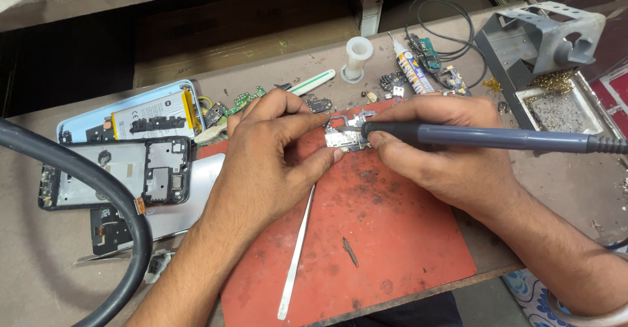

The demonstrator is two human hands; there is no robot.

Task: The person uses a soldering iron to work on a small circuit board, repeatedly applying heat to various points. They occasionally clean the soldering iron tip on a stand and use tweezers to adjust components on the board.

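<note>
My left hand (275, 154) pinches a small phone circuit board (345, 137) between thumb and fingers, steadying it on a red work mat (386, 242). My right hand (435, 147) grips a grey soldering iron (497, 137) like a pen, its tip resting on the board's upper edge. The iron's handle runs off to the right. A long metal strip (297, 255) lies on the mat below my left hand.
Opened phone bodies (118, 173) and a back shell with a battery (147, 114) lie at left beside a thick black hose (98, 176). A white spool (356, 55), glue tube (412, 68), small boards with wires (435, 62) and a metal iron stand with tray (556, 72) sit behind.
</note>
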